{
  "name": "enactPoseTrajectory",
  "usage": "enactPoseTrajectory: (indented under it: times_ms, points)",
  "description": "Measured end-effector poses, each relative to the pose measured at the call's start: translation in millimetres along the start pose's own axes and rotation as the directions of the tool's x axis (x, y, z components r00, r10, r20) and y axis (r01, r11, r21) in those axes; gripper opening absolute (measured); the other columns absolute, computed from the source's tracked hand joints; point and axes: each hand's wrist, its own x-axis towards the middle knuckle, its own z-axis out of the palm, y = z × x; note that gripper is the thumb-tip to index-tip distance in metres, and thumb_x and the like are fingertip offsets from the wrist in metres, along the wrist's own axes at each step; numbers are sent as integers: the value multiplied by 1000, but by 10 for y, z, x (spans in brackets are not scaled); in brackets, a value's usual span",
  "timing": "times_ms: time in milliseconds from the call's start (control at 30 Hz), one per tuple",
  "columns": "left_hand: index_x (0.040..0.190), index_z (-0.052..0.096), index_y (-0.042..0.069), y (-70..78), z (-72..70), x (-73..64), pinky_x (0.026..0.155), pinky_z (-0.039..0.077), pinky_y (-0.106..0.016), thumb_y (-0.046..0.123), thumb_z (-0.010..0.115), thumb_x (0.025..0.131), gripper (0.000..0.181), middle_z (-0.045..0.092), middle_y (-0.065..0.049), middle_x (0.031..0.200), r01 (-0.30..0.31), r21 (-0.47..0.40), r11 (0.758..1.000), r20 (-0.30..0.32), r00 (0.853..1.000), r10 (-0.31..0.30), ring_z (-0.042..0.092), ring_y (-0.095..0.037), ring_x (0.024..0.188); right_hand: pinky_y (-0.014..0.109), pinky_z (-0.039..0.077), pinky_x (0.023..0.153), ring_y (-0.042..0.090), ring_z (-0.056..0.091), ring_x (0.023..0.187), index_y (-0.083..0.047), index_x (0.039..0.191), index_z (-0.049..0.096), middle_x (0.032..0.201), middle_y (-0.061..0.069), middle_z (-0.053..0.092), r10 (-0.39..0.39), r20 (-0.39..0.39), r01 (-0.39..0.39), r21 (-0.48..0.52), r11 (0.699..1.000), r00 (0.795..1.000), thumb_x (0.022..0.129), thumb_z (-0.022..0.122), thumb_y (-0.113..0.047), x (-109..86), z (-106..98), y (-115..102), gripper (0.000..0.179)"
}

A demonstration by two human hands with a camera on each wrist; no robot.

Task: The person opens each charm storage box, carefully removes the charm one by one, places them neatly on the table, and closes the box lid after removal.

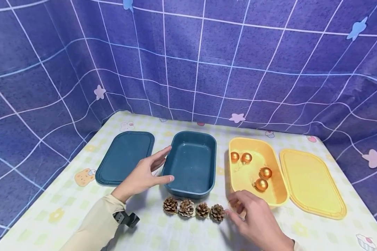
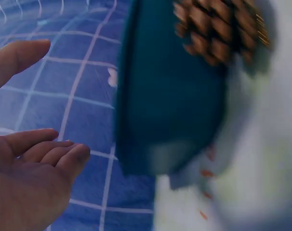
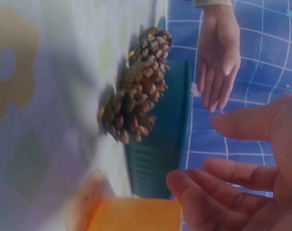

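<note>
Several brown pinecones (image 1: 202, 210) stand in a row on the tablecloth, in front of a dark teal box (image 1: 193, 167) with nothing inside. My left hand (image 1: 147, 176) is at the box's left side, thumb and fingers spread apart around its rim, holding nothing. In the left wrist view its palm (image 2: 35, 178) shows bare. My right hand (image 1: 254, 218) hovers beside the rightmost pinecone (image 1: 217, 213), at the near left corner of a yellow box (image 1: 245, 146). Its fingers bend loosely with nothing between them, as the right wrist view shows. Several shiny gold ball ornaments (image 1: 261, 184) lie in the yellow box.
A flat teal lid (image 1: 127, 157) lies left of the teal box, partly behind my left hand. To the right of the yellow box is a flat yellow lid (image 1: 312, 183). A blue gridded curtain (image 1: 188, 62) rises behind the table's far edge.
</note>
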Motion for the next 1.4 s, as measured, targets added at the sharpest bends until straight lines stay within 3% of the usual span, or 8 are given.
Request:
enactPoseTrajectory:
  times_ms: [100, 333, 567, 733, 900, 1033, 1233, 1400]
  points:
    - [158, 30, 30, 145, 50, 48, 121, 36, -43, 28, 82, 84, 90, 32, -2, 165, -18, 3, 1000, 17, 1000, 18, 40, -30, 148, 9, 44, 55, -11, 52, 65, -24, 87, 68, 80, -17, 63, 45, 35, -46, 24, 999, 998, 71, 89, -13, 51, -91, 31, 29]
    - [158, 32, 21, 455, 377, 321, 121, 36, -45, 24, 79, 86, 87, 30, -2, 166, -73, 21, 997, 126, 990, 69, 42, -34, 146, 15, 47, 52, -7, 57, 65, -18, 88, 70, 84, -6, 71, 114, 97, -118, 31, 993, 989, 75, 86, -13, 226, -319, 207, 21]
    - [158, 33, 15, 629, 881, 546, 120, 38, -40, 19, 78, 87, 83, 35, -3, 164, 49, -99, 994, 247, 969, -23, 41, -30, 148, 19, 51, 56, -7, 57, 62, -16, 86, 71, 77, -9, 70, 138, 180, -148, 46, 988, 974, 79, 83, -15, 412, -492, 524, 14]
    - [158, 33, 17, 664, 1172, 690, 117, 43, -41, 24, 81, 83, 90, 39, -7, 162, 52, 79, 996, 239, 968, -69, 47, -34, 143, 21, 49, 59, 1, 59, 64, -13, 85, 71, 73, -6, 69, 169, 249, -156, -73, 985, 954, 78, 84, -18, 542, -549, 790, 15]
    - [159, 28, 11, 688, 1342, 794, 121, 39, -38, 31, 83, 79, 99, 35, -9, 163, -11, 283, 959, 267, 961, -68, 42, -27, 147, 28, 47, 62, 11, 58, 68, -13, 81, 68, 75, 0, 68, 204, 349, -145, -188, 971, 915, 76, 85, -21, 600, -509, 987, 20]
    - [159, 26, 4, 716, 1431, 840, 125, 31, -37, 34, 82, 81, 101, 26, -11, 167, -35, 351, 936, 302, 950, -78, 30, -24, 153, 30, 46, 60, 13, 54, 66, -12, 78, 65, 73, 0, 64, 207, 407, -105, -259, 960, 890, 75, 81, -17, 606, -476, 1083, 16]
    - [158, 28, 3, 752, 1514, 860, 125, 32, -40, 37, 82, 81, 100, 27, -14, 166, -44, 425, 904, 306, 947, -98, 31, -26, 153, 26, 40, 56, 14, 49, 64, -12, 75, 60, 68, -3, 55, 250, 485, -105, -306, 946, 838, 73, 79, -9, 614, -416, 1139, 19]
    - [157, 31, 2, 778, 1559, 838, 123, 35, -42, 35, 84, 80, 99, 27, -17, 165, -8, 470, 883, 261, 956, -131, 35, -30, 150, 23, 38, 55, 12, 48, 62, -13, 70, 60, 65, -4, 54, 241, 496, -103, -289, 952, 834, 73, 74, -4, 604, -349, 1158, 17]
